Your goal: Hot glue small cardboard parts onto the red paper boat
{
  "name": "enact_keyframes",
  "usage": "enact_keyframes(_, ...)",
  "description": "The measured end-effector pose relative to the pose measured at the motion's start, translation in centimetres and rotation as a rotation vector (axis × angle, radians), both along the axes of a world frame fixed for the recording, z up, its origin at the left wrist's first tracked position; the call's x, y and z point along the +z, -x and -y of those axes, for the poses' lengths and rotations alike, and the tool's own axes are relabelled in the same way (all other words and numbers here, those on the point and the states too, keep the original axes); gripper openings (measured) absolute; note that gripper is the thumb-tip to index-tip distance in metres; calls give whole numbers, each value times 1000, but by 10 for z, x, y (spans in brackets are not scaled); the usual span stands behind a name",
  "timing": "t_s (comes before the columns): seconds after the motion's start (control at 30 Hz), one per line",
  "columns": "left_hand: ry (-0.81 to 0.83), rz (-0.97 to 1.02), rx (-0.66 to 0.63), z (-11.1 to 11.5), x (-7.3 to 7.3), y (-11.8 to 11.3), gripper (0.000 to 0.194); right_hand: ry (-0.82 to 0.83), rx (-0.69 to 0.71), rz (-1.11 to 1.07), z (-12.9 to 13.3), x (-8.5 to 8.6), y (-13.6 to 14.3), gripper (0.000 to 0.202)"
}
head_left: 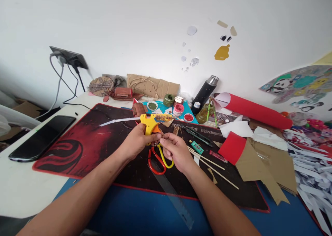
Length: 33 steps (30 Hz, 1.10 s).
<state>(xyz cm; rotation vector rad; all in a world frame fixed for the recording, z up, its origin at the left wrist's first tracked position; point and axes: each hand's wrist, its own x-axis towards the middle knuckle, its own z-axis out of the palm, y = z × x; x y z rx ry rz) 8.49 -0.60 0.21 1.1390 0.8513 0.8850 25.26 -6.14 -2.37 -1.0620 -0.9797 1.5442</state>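
Left hand point(138, 139) grips the yellow glue gun point(153, 122); right hand point(175, 151) pinches something small beside it.

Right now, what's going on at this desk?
A person is working at a cluttered craft desk. The left hand grips a yellow glue gun, a glue stick jutting from its back. The right hand pinches a small piece just under the gun; what it is cannot be told. Scissors and a ruler lie below on the red-and-black mat.
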Motion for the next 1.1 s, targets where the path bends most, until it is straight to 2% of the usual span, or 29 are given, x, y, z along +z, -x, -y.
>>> enact_keyframes(0.13, 3, -1, 33, 1, 2, 0, 41, -7, -58, -36, 2, -3, -4, 37)
enact_keyframes(0.27, 65, 98, 109, 2, 4, 2, 44, -30, -191, -101, 0, 1, -15, 32)
enact_keyframes(0.4, 129, 139, 113, 4, 6, 1, 45, -40, -284, -154, -3, 3, -23, 32)
enact_keyframes(0.63, 90, 98, 93, 7, 6, -1, 39, -82, -333, -133, -3, 1, -22, 32)
enact_keyframes(0.83, 133, 74, 105, 7, 4, 0, 44, -94, -353, -151, -2, 4, -22, 31)
enact_keyframes(1.1, 96, 28, 106, 10, 5, -3, 45, -90, -358, -175, -2, 9, -24, 31)
